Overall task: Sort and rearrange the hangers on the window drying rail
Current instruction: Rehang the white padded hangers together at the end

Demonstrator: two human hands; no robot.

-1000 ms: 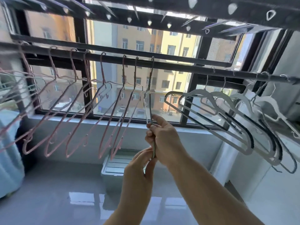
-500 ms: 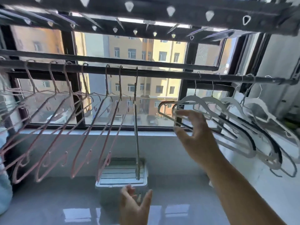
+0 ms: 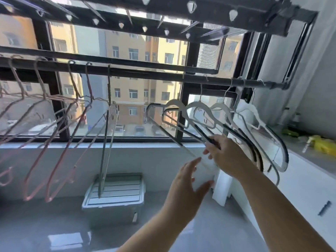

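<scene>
Far left: a bunch of pink hangers [image 3: 26, 197] hooked on the dark drying rail [image 3: 145, 74], all slanting down to the left, spaced apart along the bar. The rail runs across the whole window, left edge to right wall.

Next right: one thin grey hanger [image 3: 105, 142] hangs on the same rail, seen edge-on and nearly vertical, apart from the pink ones. Below it on the shiny floor is a grey lidded storage box [image 3: 112, 195], under the sill.

Centre of the rail is bare. Overhead is a dark ceiling rack [image 3: 200, 8] with pale clips.

Right of centre: a cluster of white hangers [image 3: 192, 107] with black grip strips, hooked close together on the right end of the rail and tilted down to the right.

Left hand [image 3: 185, 182] is raised below the low end of the nearest white hanger, fingers straight and spread, holding nothing. Its fingertips are just beside that hanger's bar; cannot tell if they touch.

Right hand [image 3: 227, 155] is higher and to the right, back towards the camera, fingers curled onto a black-stripped arm of one of the white hangers, gripping it.

Far right: a grey countertop [image 3: 300, 157] on white cabinets, with a blurred yellow object [image 3: 320, 144] lying on it.
</scene>
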